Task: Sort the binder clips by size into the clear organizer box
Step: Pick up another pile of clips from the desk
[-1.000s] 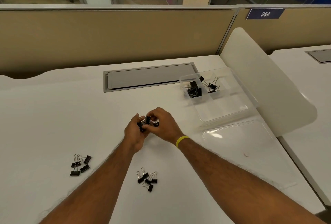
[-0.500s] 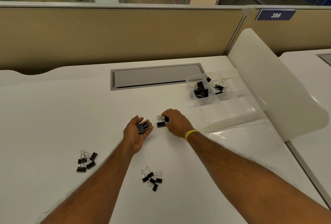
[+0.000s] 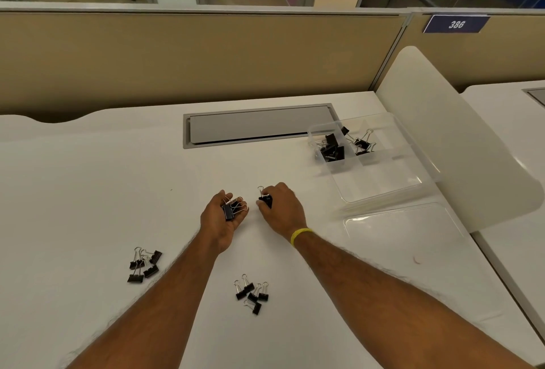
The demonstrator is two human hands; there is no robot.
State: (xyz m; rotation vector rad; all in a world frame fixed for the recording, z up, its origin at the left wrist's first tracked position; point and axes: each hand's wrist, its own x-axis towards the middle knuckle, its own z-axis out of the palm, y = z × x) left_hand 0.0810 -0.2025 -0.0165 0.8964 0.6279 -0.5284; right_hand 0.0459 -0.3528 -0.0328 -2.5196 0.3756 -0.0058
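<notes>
Beige partition panels back a white desk [image 3: 88, 191] where the sorting looks only partly done. The person's left hand [image 3: 219, 221] lies palm up, fingers cupped round a small bunch of black metal binder clips with silver wire handles [image 3: 233, 208]. Just beside it the right hand [image 3: 284, 211], a yellow wristband [image 3: 300, 234] at its wrist, pinches a single black binder clip [image 3: 265, 200] low over the desktop. The clear plastic organizer box [image 3: 383, 189] sits well off to the right. It has chunky black clips [image 3: 333, 149] in its far-left compartment and slimmer clips [image 3: 362, 142] in the next one, and its clear flat lid [image 3: 404, 227] lies on the desk in front. Two loose clusters wait nearer the person, one on the left [image 3: 144, 264] and one between the forearms [image 3: 252, 293]. My worry is the cupped bunch: those wire handles hook together, so drawing one out could drag a neighbour along and spill it. The sizes look close from where I stand, so a clip judged by eye could land in the wrong compartment. A dropped clip might also hop a low divider. A forearm swinging toward the box could brush the middle cluster and scatter it.
</notes>
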